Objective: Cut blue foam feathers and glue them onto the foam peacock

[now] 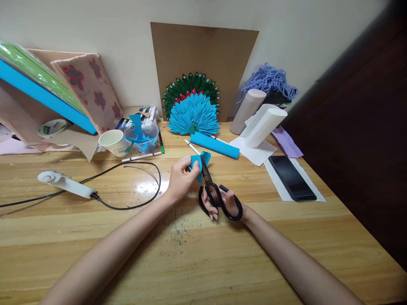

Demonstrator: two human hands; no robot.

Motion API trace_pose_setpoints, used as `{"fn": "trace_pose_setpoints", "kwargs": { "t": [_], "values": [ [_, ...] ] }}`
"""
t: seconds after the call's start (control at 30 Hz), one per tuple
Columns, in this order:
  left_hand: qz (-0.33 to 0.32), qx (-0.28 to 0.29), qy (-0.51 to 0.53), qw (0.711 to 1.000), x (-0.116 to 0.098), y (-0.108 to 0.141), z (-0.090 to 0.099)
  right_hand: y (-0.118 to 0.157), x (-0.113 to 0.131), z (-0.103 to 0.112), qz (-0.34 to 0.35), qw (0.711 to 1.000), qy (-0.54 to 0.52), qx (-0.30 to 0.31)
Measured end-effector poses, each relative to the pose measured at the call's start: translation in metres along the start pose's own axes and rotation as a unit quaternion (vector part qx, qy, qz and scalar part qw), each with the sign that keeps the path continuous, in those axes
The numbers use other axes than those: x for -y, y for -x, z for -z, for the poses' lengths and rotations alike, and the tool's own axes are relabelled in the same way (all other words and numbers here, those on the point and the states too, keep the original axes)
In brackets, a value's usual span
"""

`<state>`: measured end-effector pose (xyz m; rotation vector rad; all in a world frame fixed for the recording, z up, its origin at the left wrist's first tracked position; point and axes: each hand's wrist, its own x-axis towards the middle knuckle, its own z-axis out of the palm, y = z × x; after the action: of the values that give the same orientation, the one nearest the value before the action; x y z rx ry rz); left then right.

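Near the middle of the table, my left hand [182,178] pinches a small folded piece of blue paper [206,158]. My right hand [227,203] has its fingers through the black handles of a pair of scissors [207,177]. The scissor blades point up and away, and they meet the blue paper just right of my left fingertips; the exact cut line is too small to tell. Just beyond my hands lie a white marker [192,147] and a blue paper roll [215,145].
A paper peacock fan [193,113] leans on a brown board [203,51] at the back. To the left are a paper cup [113,142], a tub of blue scraps [149,142] and a corded glue gun [68,184]. A phone [292,178] and white rolls [266,128] stand right.
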<state>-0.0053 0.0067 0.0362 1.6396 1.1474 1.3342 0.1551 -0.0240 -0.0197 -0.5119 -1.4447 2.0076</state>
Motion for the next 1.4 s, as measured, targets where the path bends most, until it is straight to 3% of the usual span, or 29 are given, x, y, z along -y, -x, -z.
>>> {"fn": "trace_pose_setpoints", "kwargs": {
  "t": [0.4,0.83,1.2,1.4],
  "values": [
    [-0.041,0.025,-0.047,0.998,-0.003,0.003,-0.004,-0.004,0.002,-0.008,0.028,0.998,0.028,-0.039],
    [-0.028,0.024,-0.047,0.998,0.001,0.002,-0.003,-0.008,-0.015,-0.003,0.027,0.997,-0.010,-0.076],
    [-0.037,-0.004,-0.031,0.999,0.003,0.002,-0.001,-0.009,-0.012,-0.006,0.014,0.995,-0.062,-0.083],
    [-0.032,-0.057,-0.027,0.998,0.010,-0.003,0.006,-0.007,-0.010,-0.006,0.018,0.995,-0.057,-0.084]
  ]
}}
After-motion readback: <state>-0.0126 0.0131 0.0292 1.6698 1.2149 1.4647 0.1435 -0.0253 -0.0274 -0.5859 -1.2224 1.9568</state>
